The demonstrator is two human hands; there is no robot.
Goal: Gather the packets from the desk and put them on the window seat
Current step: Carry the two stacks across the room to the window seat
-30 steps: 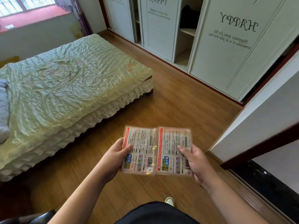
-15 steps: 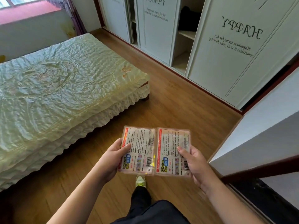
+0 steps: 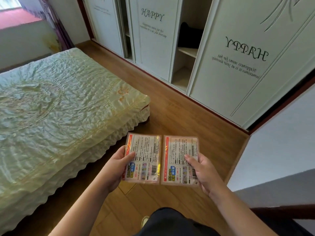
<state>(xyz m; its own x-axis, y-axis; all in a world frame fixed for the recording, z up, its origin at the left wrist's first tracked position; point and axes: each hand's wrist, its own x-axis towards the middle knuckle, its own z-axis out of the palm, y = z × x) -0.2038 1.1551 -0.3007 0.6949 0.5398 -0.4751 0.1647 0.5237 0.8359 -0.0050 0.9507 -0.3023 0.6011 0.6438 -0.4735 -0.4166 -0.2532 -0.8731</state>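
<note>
I hold two flat printed packets side by side over the wooden floor. My left hand point(image 3: 114, 169) grips the left packet point(image 3: 144, 155) by its left edge, thumb on top. My right hand point(image 3: 202, 172) grips the right packet point(image 3: 177, 159) by its right edge. Both show small text, a barcode and red and blue labels. The red window seat point(image 3: 15, 19) lies far off at the top left, beyond the bed.
A bed point(image 3: 59, 108) with a pale green quilted cover fills the left. White wardrobe doors point(image 3: 238, 65) run along the right, one section open with shelves. A strip of wooden floor point(image 3: 170, 108) runs between them. A white wall corner point(image 3: 281, 150) stands at my right.
The view has advanced along the floor between bed and wardrobe, and the window seat sits further to the upper left. Both packets stay in the same grip.
</note>
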